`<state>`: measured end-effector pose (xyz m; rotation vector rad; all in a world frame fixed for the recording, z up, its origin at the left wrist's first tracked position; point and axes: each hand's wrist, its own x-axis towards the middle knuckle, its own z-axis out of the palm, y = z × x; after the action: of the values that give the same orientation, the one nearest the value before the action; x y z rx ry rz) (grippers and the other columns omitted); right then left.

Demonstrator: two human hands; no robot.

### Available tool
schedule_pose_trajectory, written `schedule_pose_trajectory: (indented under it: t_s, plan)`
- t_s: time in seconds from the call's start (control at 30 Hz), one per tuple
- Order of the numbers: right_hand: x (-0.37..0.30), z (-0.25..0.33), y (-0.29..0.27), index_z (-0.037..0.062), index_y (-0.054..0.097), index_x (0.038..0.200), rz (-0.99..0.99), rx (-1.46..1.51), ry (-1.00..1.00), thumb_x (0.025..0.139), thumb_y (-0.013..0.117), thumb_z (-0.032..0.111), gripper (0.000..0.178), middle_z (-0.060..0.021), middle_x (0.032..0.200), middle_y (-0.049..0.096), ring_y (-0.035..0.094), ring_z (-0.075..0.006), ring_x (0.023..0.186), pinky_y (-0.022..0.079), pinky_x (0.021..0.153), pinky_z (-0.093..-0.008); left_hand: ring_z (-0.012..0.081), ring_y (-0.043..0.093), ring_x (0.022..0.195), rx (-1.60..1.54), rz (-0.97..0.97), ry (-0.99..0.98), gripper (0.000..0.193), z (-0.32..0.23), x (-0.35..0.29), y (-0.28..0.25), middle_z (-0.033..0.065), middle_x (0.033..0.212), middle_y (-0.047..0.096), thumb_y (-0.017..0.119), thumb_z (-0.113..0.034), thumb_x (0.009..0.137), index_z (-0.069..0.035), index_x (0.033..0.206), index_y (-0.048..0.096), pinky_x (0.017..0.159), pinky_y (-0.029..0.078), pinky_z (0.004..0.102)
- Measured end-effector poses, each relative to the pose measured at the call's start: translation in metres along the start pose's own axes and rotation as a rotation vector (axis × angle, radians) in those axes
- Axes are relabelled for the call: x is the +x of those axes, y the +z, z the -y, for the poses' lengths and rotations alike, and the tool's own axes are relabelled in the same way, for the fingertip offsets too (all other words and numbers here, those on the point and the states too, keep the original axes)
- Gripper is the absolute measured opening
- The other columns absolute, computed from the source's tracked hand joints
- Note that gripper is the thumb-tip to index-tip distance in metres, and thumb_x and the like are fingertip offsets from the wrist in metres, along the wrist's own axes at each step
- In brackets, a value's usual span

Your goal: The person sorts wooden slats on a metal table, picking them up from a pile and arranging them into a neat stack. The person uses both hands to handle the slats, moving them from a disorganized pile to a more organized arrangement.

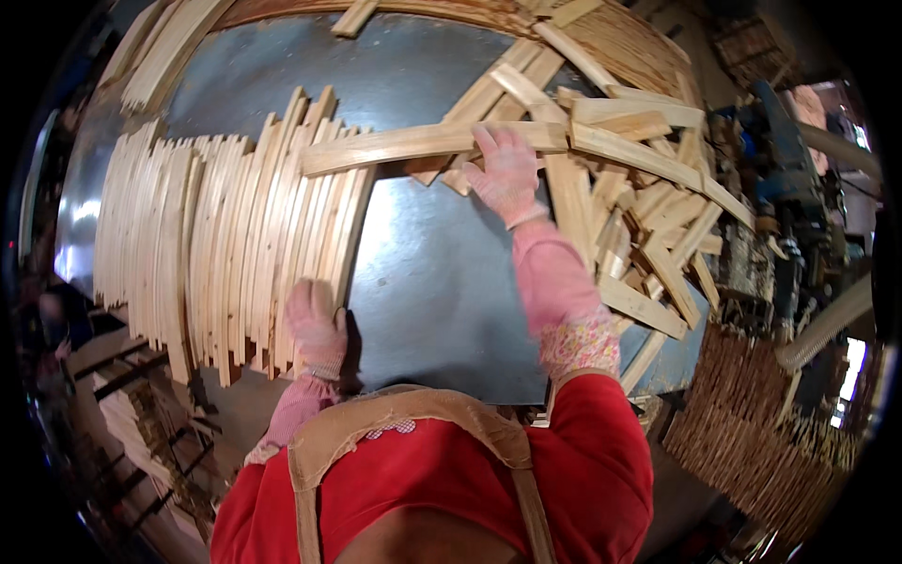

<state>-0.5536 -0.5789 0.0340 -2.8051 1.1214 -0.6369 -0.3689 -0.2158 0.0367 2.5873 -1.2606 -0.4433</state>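
Observation:
My right hand [508, 177], in a pale pink glove, grips a long wooden strip [404, 146] near its right end. The strip lies crosswise, its left end over the tops of a row of wooden strips [225, 244] laid side by side. Fingers of that hand reach over the strip, and the thumb is on the near side. My left hand [317, 327], gloved too, rests with fingers stretched out at the near ends of the row's right-hand strips. Its thumb stands apart, and nothing is held in it.
A jumbled heap of wooden pieces [648, 207] covers the right of the grey metal table [442, 301]. More long boards [174, 56] lie at the far left. A machine [780, 160] stands beyond the right edge, with a stack of thin wood [752, 432] near it.

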Motion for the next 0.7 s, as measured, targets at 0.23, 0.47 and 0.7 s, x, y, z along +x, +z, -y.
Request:
schedule_pose_trajectory:
  t_s: [0.23,0.47,0.7]
  plan:
    - [0.091,0.021,0.042,0.0212,0.053,0.153,0.63,-0.184,-0.046,0.09,0.078,0.033,0.069,-0.0119,0.142,0.067,0.064,-0.0339,0.135,0.048,0.111,-0.0549,0.0438,0.033,0.155,0.224,-0.073,0.204,0.081,0.039,0.001,0.043,0.0187,0.165,0.038,0.078,-0.022,0.089,-0.012,0.161,0.042,0.132,0.024,0.0588]
    - [0.071,0.067,-0.017,0.0019,0.074,0.11,0.792,0.631,0.375,0.103,0.058,0.069,0.069,-0.0179,0.09,0.076,0.075,-0.032,0.087,0.059,0.083,-0.044,0.0413,0.053,0.14,-0.292,-0.136,0.191,0.077,0.023,0.01,0.035,0.0221,0.151,0.055,0.081,-0.027,0.088,-0.006,0.156,0.048,0.123,0.037,0.054]
    - [-0.043,0.029,0.027,0.0056,0.071,0.108,0.838,1.34,0.965,0.104,0.059,0.07,0.066,-0.0096,0.08,0.069,0.065,-0.0232,0.063,0.051,0.054,-0.0369,0.0201,0.068,0.1,-1.176,0.459,-0.189,0.049,-0.052,0.053,0.056,0.0106,0.111,0.075,0.076,-0.023,0.097,0.006,0.135,0.065,0.094,0.055,0.0356]
